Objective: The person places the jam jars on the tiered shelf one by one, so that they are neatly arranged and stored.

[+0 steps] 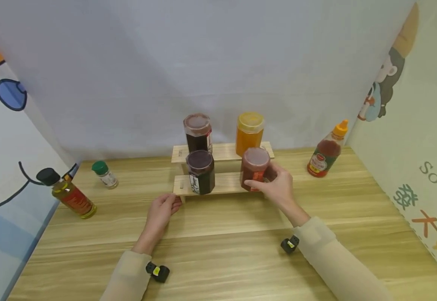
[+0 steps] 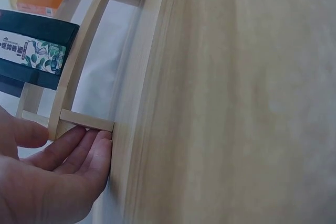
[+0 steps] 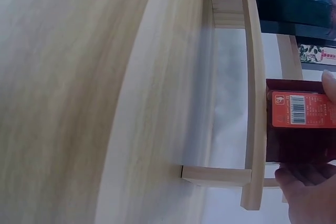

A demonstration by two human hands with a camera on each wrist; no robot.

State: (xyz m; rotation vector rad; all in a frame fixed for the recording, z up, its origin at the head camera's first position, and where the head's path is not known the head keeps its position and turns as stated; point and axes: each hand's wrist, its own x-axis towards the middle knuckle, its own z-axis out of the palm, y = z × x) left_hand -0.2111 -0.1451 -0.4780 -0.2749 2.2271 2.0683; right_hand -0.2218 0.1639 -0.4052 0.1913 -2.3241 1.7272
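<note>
A two-tier wooden rack (image 1: 226, 184) stands on the table. On its lower tier, my right hand (image 1: 278, 184) grips a dark red jar (image 1: 255, 165), thumb across the front and fingers round the far side. In the right wrist view, the base of this jar (image 3: 299, 142), with an orange barcode label, is right at the shelf board. My left hand (image 1: 160, 211) holds the rack's left front corner, thumb at the board's end and fingertips against the leg (image 2: 86, 119). Left of the red jar stands a dark jar (image 1: 201, 172) with a white label.
The upper tier bears another dark jar (image 1: 198, 131) and an orange-yellow jar (image 1: 250, 131). A sauce bottle (image 1: 325, 154) stands at the right. To the left are a green-capped shaker (image 1: 105, 174) and an oil bottle (image 1: 71, 196). A white curtain (image 1: 218, 62) hangs behind.
</note>
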